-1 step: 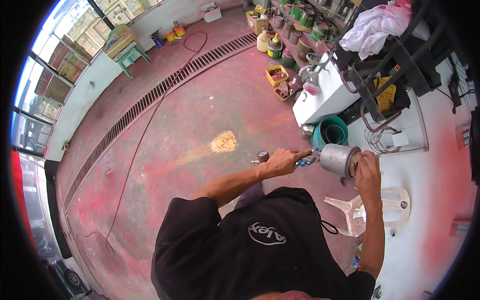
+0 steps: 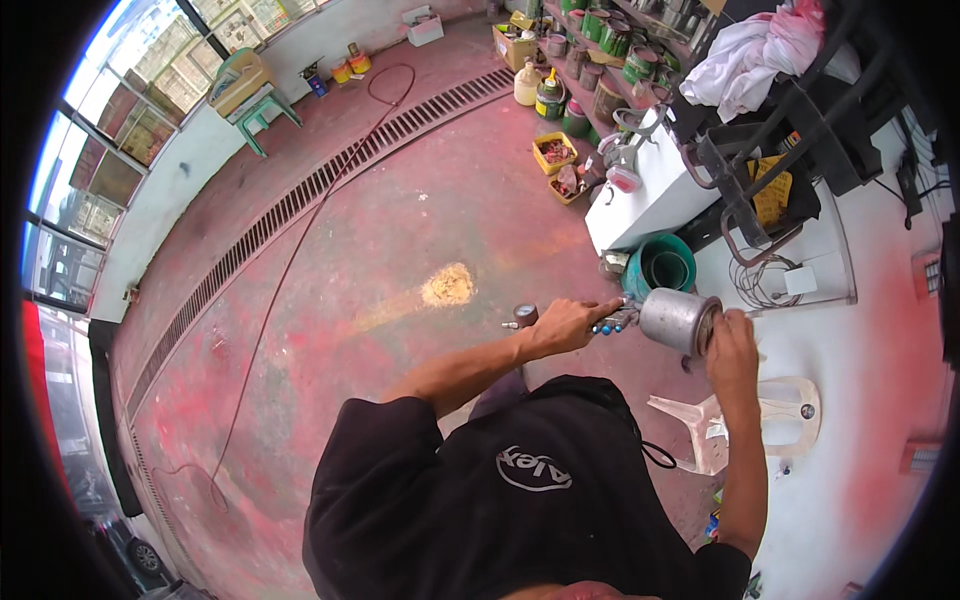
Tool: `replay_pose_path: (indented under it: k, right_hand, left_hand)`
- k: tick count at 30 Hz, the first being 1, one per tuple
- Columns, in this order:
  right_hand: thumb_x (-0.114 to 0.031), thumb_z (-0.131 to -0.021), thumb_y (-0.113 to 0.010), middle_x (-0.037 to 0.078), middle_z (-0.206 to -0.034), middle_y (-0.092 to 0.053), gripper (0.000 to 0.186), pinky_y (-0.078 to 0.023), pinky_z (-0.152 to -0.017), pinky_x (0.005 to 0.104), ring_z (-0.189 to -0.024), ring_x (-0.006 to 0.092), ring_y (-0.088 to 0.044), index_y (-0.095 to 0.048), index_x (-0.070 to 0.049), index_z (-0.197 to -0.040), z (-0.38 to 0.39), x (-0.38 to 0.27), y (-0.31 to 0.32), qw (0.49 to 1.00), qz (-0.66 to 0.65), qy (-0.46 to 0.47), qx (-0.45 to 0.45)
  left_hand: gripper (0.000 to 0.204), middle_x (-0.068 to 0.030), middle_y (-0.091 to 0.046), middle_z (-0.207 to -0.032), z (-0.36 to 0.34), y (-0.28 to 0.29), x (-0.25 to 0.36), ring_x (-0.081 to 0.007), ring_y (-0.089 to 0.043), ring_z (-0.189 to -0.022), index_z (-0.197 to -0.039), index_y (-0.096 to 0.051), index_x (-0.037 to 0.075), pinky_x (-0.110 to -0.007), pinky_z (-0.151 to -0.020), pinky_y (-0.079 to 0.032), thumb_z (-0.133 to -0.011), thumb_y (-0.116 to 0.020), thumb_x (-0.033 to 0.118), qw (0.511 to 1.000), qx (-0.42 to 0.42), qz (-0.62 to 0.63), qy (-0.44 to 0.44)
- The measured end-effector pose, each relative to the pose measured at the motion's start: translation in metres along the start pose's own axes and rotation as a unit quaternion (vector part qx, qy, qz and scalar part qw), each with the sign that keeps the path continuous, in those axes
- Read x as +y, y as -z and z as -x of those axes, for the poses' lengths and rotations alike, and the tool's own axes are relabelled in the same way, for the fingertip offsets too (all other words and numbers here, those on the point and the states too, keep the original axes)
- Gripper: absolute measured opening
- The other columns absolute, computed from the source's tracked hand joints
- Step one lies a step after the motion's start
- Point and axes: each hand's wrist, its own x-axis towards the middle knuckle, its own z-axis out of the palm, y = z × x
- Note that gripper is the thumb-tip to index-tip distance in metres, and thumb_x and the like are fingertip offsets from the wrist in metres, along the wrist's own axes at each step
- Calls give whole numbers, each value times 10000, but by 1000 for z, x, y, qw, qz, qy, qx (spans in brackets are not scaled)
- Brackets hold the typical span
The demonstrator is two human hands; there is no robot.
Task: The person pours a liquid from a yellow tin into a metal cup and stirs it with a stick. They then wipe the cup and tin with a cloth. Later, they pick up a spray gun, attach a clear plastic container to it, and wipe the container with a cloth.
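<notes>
My left hand [image 2: 570,326] is closed round the handle of a spray gun [image 2: 618,318] with blue knobs. A round pressure gauge [image 2: 525,314] sticks out at the near side of that hand. The gun's grey metal cup [image 2: 672,318] lies on its side, its mouth facing right. My right hand [image 2: 732,348] is at that mouth, fingers bent together on tan, crumpled material that looks like a rag; most of it is hidden by the fingers and the cup's rim.
Green buckets [image 2: 660,266] stand beyond the cup, beside a white cabinet [image 2: 650,190] with a respirator mask [image 2: 624,176] on it. A pale plastic chair [image 2: 700,430] is below my right forearm. A hose [image 2: 285,270] crosses the red-stained floor [image 2: 350,260] and a drain grate [image 2: 255,235].
My right hand has shifted slightly right and down, outward from the cup's mouth. The left hand and the spray gun stay in nearly the same place.
</notes>
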Motion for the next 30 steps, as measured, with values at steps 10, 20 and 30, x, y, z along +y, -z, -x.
replay_pose_path:
  k: [10,20,30]
  right_hand:
    - [-39,-879,-691,171,-1122,-640,177,-557,-893,475,-1007,396,-666,-687,-3,-1052,-23,-20,-13,998,-41,-54,-19]
    - [-88,-867,-720,117,-965,-665,157,-576,-714,401,-799,343,-695,-709,-17,-1006,-12,-7,-20,977,-145,-78,133]
    - [-209,-997,-645,24,-867,-676,200,-479,-609,282,-716,141,-648,-739,-34,-970,96,118,-27,665,-510,-498,220]
  left_hand:
    - [759,-174,-733,-1234,8,11,-18,-413,-731,-985,-1542,-548,255,-508,-832,-586,-828,-669,28,995,68,66,4]
    - [743,-178,-748,-1129,-7,15,-4,-433,-732,-929,-1560,-530,235,-514,-758,-586,-853,-678,60,999,35,14,6]
    - [772,-162,-689,-1167,-103,1,89,-398,-724,-960,-1558,-514,190,-509,-759,-576,-825,-681,10,994,-6,-75,-83]
